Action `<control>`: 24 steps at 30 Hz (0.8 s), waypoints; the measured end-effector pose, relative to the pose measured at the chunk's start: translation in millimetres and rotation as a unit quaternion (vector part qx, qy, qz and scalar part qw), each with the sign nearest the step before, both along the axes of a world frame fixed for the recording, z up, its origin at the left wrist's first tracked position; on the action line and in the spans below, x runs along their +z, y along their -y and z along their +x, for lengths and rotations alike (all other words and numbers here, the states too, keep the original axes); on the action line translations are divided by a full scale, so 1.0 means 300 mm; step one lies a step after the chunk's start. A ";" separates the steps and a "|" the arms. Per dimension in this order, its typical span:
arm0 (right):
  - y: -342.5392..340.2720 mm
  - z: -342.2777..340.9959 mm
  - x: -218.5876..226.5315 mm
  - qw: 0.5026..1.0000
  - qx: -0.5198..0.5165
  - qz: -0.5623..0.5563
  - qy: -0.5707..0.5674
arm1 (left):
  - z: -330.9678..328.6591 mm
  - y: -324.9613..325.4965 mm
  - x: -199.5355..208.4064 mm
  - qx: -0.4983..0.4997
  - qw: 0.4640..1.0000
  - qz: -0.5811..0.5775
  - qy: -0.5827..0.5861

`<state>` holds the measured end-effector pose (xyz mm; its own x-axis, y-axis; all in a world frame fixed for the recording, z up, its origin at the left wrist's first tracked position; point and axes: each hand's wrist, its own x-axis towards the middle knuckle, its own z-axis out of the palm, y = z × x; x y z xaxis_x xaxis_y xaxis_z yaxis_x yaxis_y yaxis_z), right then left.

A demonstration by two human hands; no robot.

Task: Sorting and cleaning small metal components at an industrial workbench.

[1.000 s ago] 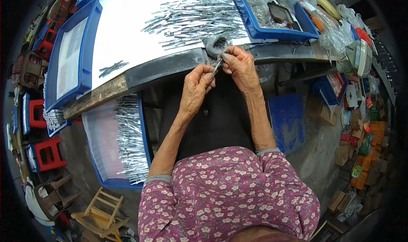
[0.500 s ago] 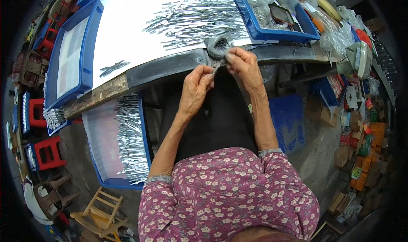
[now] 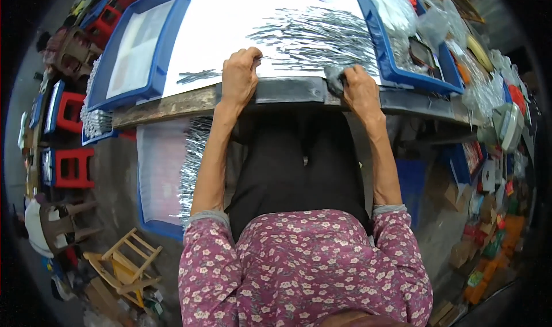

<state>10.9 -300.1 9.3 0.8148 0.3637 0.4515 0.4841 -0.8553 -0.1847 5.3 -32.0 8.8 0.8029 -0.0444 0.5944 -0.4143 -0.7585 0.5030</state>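
On the white tabletop lies a wide heap of thin silvery metal strips (image 3: 322, 37). My left hand (image 3: 240, 77) is at the table's front edge, left of the heap, with fingers curled and pinched; what sits between the fingertips is too small to make out. A small separate bunch of dark strips (image 3: 198, 76) lies just left of it. My right hand (image 3: 362, 90) is closed at the front edge, its fingertips on a soft grey bundle (image 3: 333, 80) that it partly hides.
Blue trays stand at left (image 3: 155, 68) and right (image 3: 391, 68), the right one holding plastic bags. Below the table's left side, another blue tray (image 3: 155, 226) holds more strips. Red stools (image 3: 72, 169) and a wooden folding chair (image 3: 123, 264) are at left; boxes crowd the right.
My hands have parted: the left moved left and up to the tabletop beside the strips, while the right shifted onto the grey bundle. The whole view has moved too.
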 end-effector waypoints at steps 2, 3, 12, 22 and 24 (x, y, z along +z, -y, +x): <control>0.000 0.005 0.003 0.999 -0.002 -0.040 0.000 | 0.050 -0.038 -0.023 0.026 0.998 0.048 -0.023; -0.001 0.005 0.008 0.999 0.005 -0.040 0.003 | 0.066 -0.052 -0.027 0.033 0.998 0.048 -0.020; 0.021 0.019 -0.028 0.998 0.041 0.042 0.022 | 0.150 -0.022 -0.087 0.053 0.989 0.135 -0.011; 0.033 0.006 -0.007 0.975 -0.026 0.208 -0.074 | 0.045 -0.153 -0.039 0.060 0.991 0.112 -0.037; 0.048 0.013 -0.014 0.967 -0.028 0.239 -0.082 | -0.001 -0.226 -0.028 0.100 0.986 0.113 -0.063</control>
